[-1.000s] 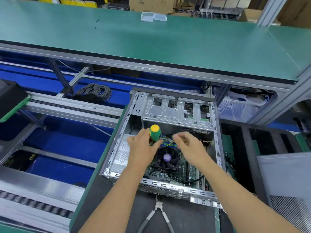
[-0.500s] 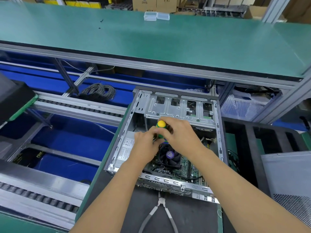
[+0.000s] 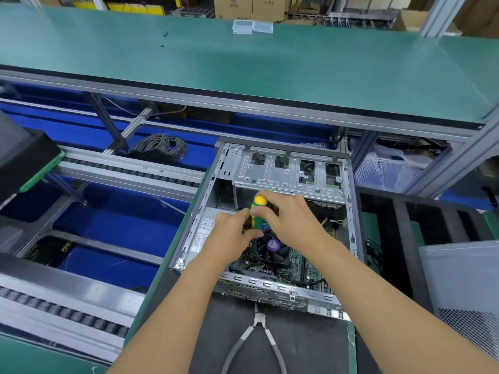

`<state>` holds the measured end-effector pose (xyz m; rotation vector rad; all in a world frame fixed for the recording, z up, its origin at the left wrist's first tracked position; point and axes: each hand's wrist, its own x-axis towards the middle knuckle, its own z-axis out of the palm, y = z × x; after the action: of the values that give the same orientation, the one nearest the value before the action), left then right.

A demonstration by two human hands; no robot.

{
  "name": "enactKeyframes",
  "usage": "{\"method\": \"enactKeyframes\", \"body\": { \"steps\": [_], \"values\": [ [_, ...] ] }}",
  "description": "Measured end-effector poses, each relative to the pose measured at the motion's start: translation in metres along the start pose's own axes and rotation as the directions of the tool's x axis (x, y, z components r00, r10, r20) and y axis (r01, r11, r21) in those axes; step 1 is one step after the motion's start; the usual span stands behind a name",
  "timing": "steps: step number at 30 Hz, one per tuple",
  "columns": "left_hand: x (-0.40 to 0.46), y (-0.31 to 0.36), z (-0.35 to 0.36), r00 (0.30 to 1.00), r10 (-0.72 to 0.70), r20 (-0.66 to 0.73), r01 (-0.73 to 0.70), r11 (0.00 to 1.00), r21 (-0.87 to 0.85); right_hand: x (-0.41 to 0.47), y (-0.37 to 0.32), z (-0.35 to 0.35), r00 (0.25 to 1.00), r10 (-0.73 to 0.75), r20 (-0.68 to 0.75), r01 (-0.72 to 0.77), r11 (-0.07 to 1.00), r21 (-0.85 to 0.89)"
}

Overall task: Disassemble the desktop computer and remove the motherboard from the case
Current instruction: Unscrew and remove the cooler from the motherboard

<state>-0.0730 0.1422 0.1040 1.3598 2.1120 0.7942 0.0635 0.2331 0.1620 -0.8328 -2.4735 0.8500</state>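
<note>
Here, the open desktop case (image 3: 270, 225) is lying on its side on a dark mat (image 3: 297, 338) on the near tabletop (image 3: 140, 314), with the green motherboard (image 3: 294, 263) sitting inside it under a black cooler fan (image 3: 271, 248). Above the fan, a green-and-yellow screwdriver (image 3: 256, 211) is standing nearly upright. The right hand (image 3: 291, 220) is curling its fingers round the handle near the top, while the left hand (image 3: 232, 233) is pinching the lower part of the handle. A metal drive cage (image 3: 289, 171) is spanning the far end of the case. Grey-handled pliers (image 3: 258, 341) are lying on the mat just near of the case. 2 clear plastic boxes (image 3: 252, 26) are resting on the far green shelf (image 3: 243, 66).
</note>
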Motion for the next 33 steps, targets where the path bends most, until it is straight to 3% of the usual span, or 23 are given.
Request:
{"method": "enactKeyframes", "body": {
  "steps": [10,14,17,19,21,23,24,27,30,33],
  "values": [
    [-0.006,0.001,-0.001,0.999,-0.031,-0.017,0.030,0.999,-0.023,0.003,-0.006,-0.003,0.994,-0.046,0.099,0.050,0.998,-0.039],
    [-0.010,0.003,0.001,0.998,-0.040,-0.040,0.037,0.997,-0.067,0.010,-0.013,-0.006,0.983,-0.030,0.179,0.061,0.983,-0.171],
    [-0.015,0.012,0.001,0.997,-0.050,-0.063,0.046,0.997,-0.054,0.018,-0.025,-0.006,0.963,0.008,0.271,0.109,0.904,-0.413],
    [-0.024,0.017,0.001,0.990,-0.058,-0.131,0.047,0.995,-0.086,0.024,-0.034,-0.007,0.931,0.101,0.350,0.102,0.849,-0.518],
    [-0.042,0.015,0.006,0.950,-0.057,-0.308,0.041,0.998,-0.058,0.032,-0.041,-0.008,0.899,0.176,0.401,0.096,0.814,-0.573],
    [-0.066,0.012,0.021,0.864,0.128,-0.487,-0.067,0.988,0.142,0.037,-0.048,-0.009,0.873,0.194,0.448,0.157,0.758,-0.633],
    [-0.078,0.014,0.031,0.838,0.252,-0.484,-0.169,0.963,0.208,0.040,-0.050,-0.008,0.859,0.200,0.471,0.189,0.731,-0.655],
    [-0.093,0.028,0.062,0.877,0.443,-0.185,-0.353,0.856,0.378,0.045,-0.056,-0.003,0.829,0.206,0.520,0.256,0.687,-0.680],
    [-0.083,0.057,0.072,0.957,0.269,0.108,-0.284,0.803,0.524,0.045,-0.053,0.000,0.815,0.153,0.559,0.336,0.662,-0.670],
    [-0.069,0.071,0.079,0.944,0.028,0.329,-0.201,0.838,0.507,0.041,-0.048,-0.004,0.767,0.046,0.640,0.472,0.636,-0.611]
  ]
}}
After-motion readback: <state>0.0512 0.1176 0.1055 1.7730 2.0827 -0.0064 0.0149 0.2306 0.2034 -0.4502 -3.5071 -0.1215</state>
